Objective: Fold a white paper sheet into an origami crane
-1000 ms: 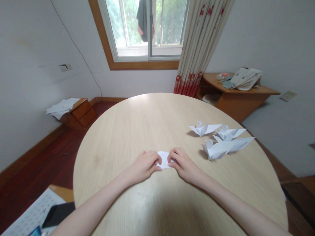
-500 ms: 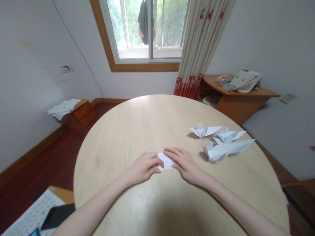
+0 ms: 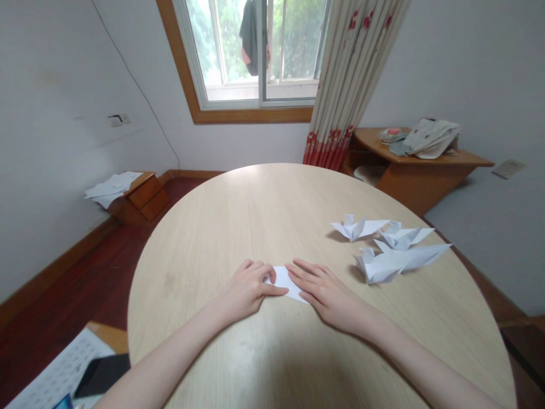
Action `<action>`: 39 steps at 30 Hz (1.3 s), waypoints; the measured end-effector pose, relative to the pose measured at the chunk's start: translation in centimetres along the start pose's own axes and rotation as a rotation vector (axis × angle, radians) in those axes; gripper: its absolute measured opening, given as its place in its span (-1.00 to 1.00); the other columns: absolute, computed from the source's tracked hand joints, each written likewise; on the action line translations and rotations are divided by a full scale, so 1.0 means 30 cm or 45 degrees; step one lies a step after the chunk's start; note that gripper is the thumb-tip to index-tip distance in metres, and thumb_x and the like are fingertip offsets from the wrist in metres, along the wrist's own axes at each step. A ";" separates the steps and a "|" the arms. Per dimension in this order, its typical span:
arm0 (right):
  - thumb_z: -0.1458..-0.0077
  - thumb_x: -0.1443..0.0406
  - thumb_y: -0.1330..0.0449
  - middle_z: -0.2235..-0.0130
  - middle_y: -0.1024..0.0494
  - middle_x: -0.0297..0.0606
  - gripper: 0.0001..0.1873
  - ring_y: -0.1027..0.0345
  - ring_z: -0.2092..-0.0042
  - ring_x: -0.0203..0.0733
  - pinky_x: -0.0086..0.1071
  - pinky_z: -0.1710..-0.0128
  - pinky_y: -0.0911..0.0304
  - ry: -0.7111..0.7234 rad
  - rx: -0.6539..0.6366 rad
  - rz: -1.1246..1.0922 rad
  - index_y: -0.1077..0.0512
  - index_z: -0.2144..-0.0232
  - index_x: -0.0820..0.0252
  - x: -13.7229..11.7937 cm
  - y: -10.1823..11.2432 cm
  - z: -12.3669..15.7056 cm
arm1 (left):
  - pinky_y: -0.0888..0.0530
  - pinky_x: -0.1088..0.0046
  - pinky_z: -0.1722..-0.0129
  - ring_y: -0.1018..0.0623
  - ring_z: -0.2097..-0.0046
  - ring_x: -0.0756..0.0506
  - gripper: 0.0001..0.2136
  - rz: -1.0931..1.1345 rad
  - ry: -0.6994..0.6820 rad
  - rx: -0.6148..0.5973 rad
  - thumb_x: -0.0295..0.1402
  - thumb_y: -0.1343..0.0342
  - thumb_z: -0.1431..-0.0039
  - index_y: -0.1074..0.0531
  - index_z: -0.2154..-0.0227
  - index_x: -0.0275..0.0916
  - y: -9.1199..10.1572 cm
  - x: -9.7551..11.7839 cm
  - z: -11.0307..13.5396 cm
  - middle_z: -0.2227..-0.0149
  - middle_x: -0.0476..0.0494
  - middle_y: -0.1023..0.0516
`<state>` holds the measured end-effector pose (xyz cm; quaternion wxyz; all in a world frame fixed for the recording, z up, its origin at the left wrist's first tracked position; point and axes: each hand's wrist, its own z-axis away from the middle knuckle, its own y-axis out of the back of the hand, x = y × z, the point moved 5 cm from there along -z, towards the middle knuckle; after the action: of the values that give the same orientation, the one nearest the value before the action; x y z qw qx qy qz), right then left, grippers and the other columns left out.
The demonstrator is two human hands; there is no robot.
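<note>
A small piece of folded white paper (image 3: 283,277) lies on the round wooden table (image 3: 238,210), between my two hands. At its left end, my left hand (image 3: 251,287) grips the paper with curled fingers, its thumb stretched along the near edge. Over the right end lies my right hand (image 3: 317,287), fingers straight and flat, pressing on the paper; they hide part of it. Several white folded paper birds (image 3: 357,228) stand close together on the table to the right of my right hand.
A dark phone (image 3: 101,375) and a printed sheet (image 3: 55,369) lie on a lower surface at the left front. Papers (image 3: 113,187) top a small drawer cabinet by the left wall. A cloth bag (image 3: 432,138) rests on a corner desk (image 3: 430,176) beyond the table.
The paper's near edge now slants down toward the right. My left thumb reaches further across it, and my left fingers are more curled. My right hand has shifted slightly right.
</note>
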<state>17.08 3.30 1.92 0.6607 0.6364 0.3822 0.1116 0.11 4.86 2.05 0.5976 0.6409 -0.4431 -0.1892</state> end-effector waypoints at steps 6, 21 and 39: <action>-0.23 0.22 -0.10 -0.22 -0.28 -0.15 -0.51 -0.04 -0.28 -0.01 -0.01 -0.20 -0.08 0.037 -0.025 -0.086 -0.24 -0.20 0.12 -0.005 0.012 0.007 | -0.20 0.30 0.15 -0.39 0.11 -0.11 -0.65 -0.093 0.053 0.037 -0.53 -0.01 -0.23 -0.52 0.10 0.10 0.017 -0.012 -0.002 0.14 -0.09 -0.44; -0.23 0.33 -0.08 -0.09 -0.46 -0.18 -0.66 -0.26 -0.17 -0.07 -0.08 -0.14 -0.22 0.084 0.048 -0.093 -0.44 -0.04 0.13 -0.025 0.027 0.015 | -0.23 0.17 0.09 -0.39 0.10 -0.18 -0.64 -0.168 0.126 0.016 -0.52 0.00 -0.06 -0.54 0.14 -0.07 0.048 0.013 -0.003 0.12 -0.13 -0.47; -0.16 0.39 -0.11 -0.02 -0.53 -0.22 -0.69 -0.34 -0.12 -0.10 -0.02 -0.22 -0.10 0.219 0.014 -0.260 -0.51 0.07 0.12 -0.083 0.030 0.024 | -0.33 0.18 0.01 -0.36 0.00 -0.19 -0.59 0.020 0.045 -0.034 -0.54 0.07 -0.20 -0.34 -0.10 -0.20 0.023 0.005 -0.003 -0.03 -0.21 -0.42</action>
<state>16.15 1.34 3.60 0.6298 0.5859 0.5010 0.0957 0.01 4.86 2.77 0.6153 0.6327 -0.4348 -0.1788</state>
